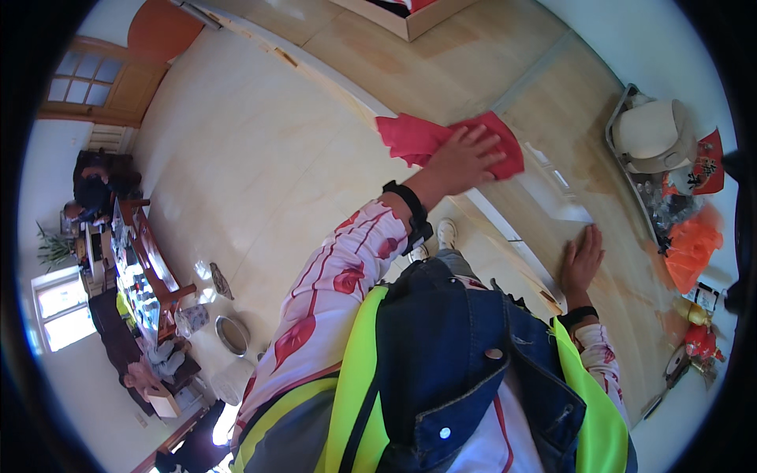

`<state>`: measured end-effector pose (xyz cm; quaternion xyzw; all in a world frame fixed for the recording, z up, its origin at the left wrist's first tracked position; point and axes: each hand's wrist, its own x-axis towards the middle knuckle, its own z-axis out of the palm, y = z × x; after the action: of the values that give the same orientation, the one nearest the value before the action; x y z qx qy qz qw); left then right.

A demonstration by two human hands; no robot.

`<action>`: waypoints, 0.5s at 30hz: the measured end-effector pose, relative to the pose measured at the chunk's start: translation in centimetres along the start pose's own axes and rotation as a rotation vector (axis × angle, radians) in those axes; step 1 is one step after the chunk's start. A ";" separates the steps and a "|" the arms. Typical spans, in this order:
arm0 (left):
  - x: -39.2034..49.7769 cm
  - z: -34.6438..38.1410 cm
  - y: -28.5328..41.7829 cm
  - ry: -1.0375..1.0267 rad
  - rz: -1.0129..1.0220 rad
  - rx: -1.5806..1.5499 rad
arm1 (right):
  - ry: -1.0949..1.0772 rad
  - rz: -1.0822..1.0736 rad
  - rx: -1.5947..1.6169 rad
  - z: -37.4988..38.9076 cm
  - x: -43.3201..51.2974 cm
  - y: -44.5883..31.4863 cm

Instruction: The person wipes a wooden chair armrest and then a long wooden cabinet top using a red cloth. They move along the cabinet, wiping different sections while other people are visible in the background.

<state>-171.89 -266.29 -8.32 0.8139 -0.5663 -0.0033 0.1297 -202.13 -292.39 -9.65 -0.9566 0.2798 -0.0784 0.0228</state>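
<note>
A crumpled red cloth [414, 139] lies across a glossy tan tiled ledge and hangs partly over its pale edge. My left hand [464, 156] is spread palm down on the cloth and holds it against the surface, fingers pointing right. My right hand [582, 260] rests flat on the tan ledge [627, 295] near the same edge, with nothing in it. Both wrists wear black bands. Between the hands, a bright patch of light reflects off the ledge.
Along the wall stand a beige rounded appliance [647, 133] in a tray, an orange plastic bag [695, 245] and small items. A cardboard box [408, 26] sits at the top. A low table [157, 260], a bin [192, 319] and several people are at left.
</note>
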 end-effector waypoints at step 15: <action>0.8 -4.1 -18.0 0.000 -0.408 0.220 | 0.043 -0.080 0.020 0.0 0.2 -0.1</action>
<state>-154.45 -260.30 -8.08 0.9208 -0.3870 0.0322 0.0370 -201.90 -292.38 -9.58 -0.9648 0.2411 -0.1027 0.0233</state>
